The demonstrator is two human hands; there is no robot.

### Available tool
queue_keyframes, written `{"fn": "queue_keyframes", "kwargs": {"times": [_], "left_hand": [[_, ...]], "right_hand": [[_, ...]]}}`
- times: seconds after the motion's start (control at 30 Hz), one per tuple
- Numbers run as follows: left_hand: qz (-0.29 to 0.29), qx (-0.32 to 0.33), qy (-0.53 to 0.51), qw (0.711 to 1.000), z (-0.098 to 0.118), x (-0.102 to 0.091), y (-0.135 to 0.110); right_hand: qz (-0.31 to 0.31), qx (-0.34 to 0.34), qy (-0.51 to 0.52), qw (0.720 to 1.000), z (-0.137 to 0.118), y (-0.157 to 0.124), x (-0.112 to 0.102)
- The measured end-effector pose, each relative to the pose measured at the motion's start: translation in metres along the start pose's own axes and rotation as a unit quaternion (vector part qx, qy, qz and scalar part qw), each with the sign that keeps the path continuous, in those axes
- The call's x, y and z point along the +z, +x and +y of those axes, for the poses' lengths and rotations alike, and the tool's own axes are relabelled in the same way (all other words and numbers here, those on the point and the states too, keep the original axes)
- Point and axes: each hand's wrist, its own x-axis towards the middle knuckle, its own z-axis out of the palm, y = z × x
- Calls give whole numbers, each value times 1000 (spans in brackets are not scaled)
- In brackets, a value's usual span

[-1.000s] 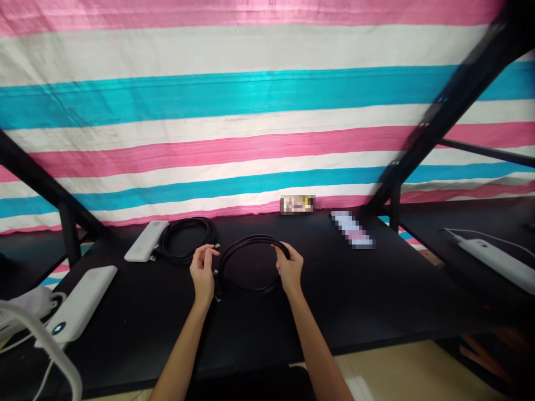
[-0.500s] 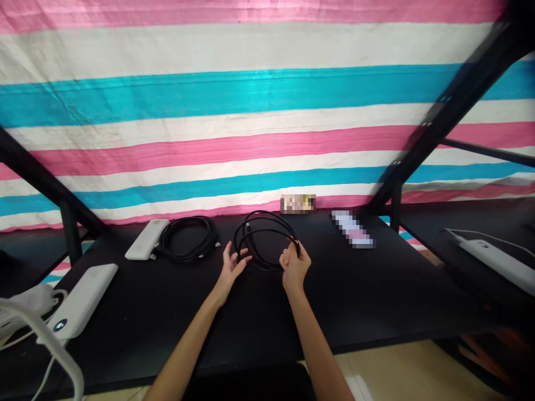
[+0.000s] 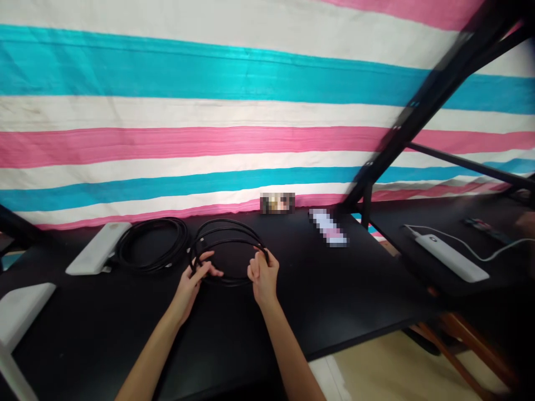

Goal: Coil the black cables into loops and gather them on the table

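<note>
A black cable [image 3: 229,241], wound in several loose loops, is held up just over the black table between my two hands. My right hand [image 3: 264,274] is closed on the right side of the loops, fingers curled in. On the left side, my left hand [image 3: 195,281] has its fingers loosely curved around the loops, thumb and fingertips partly apart. A cable end with a small plug [image 3: 201,243] shows inside the loops. Left of my hands, a second coiled black cable [image 3: 146,268] lies on the table beside a white power bank [image 3: 98,249].
Another white device [image 3: 25,312] lies at the left edge. A blurred phone-like item [image 3: 328,227] and a small blurred box [image 3: 277,203] are toward the back. On the adjoining right table, a white power bank [image 3: 453,259] has a white cord. Black frame bars [image 3: 401,133] slant across the right.
The view has turned right, so the table things sit further left. My left hand has closed in more around the loops. My right hand keeps its grip on the cable.
</note>
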Motion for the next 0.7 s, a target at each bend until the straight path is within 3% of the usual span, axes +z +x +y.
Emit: {"fn": "queue_keyframes", "kwargs": {"times": [0.4, 0.7], "left_hand": [[79, -84, -50, 992, 9, -5, 5], [122, -72, -72, 987, 15, -11, 11]], "right_hand": [[-21, 69, -81, 994, 6, -16, 6], [-68, 81, -136, 985, 7, -23, 7]]}}
